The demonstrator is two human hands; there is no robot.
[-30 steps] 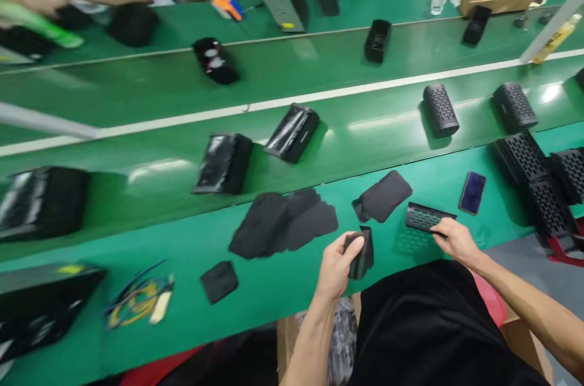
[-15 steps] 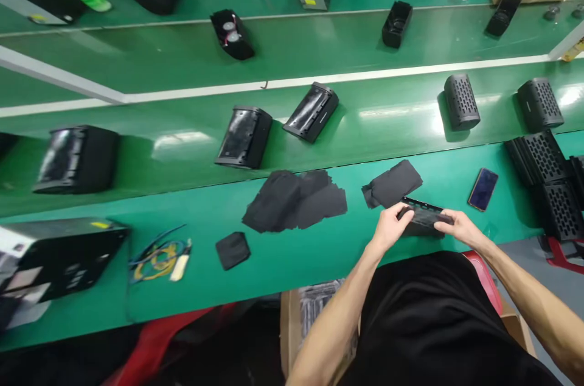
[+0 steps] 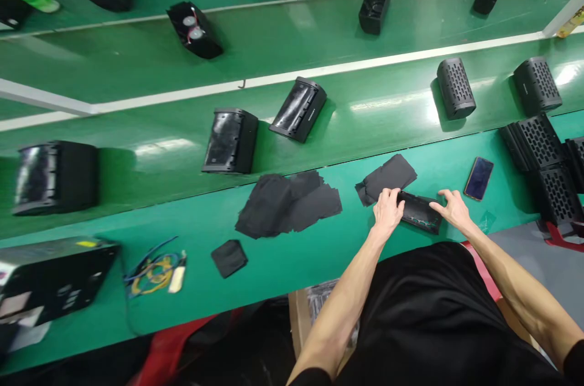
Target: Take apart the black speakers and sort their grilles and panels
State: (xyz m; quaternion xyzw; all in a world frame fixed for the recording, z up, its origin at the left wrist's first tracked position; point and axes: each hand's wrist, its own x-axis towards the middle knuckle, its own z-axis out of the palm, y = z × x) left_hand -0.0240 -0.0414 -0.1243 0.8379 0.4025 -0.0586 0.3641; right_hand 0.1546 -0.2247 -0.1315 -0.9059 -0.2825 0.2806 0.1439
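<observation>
A black perforated grille panel [image 3: 418, 213] lies on the near green bench, held at both ends. My left hand [image 3: 387, 212] grips its left end with curled fingers, and my right hand [image 3: 451, 208] pinches its right end. A dark fabric sheet [image 3: 387, 178] lies just behind the panel. A larger pile of dark fabric sheets [image 3: 288, 206] sits to the left. A small black folded pad [image 3: 229, 257] lies further left near the bench edge.
Black speaker housings [image 3: 232, 141] and finished grilled speakers [image 3: 455, 88] ride the conveyor belt behind. A phone [image 3: 478, 178] and stacked grille panels [image 3: 538, 154] are at right. Coloured wires [image 3: 152, 268] and a black box [image 3: 50, 281] lie at left. Red stool beneath.
My left hand moved from near my body, where it held a dark piece, over to the grille panel's left end. Both hands now hold the panel. The view shifted downward.
</observation>
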